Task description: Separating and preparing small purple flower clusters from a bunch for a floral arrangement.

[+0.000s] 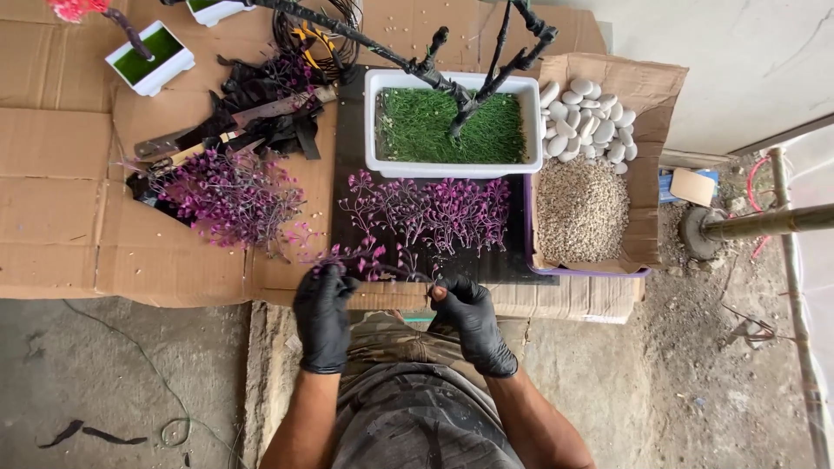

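One head-worn camera looks almost straight down from above the person's lap. It faces forward over both gloved hands, which sit near the lower middle of the view, close up. Beyond the hands it takes in the cardboard-covered bench (61,226).

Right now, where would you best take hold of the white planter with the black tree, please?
Probably the white planter by its two short end walls, coming from the sides: the black tree leans over the top and purple sprigs crowd the near long side.
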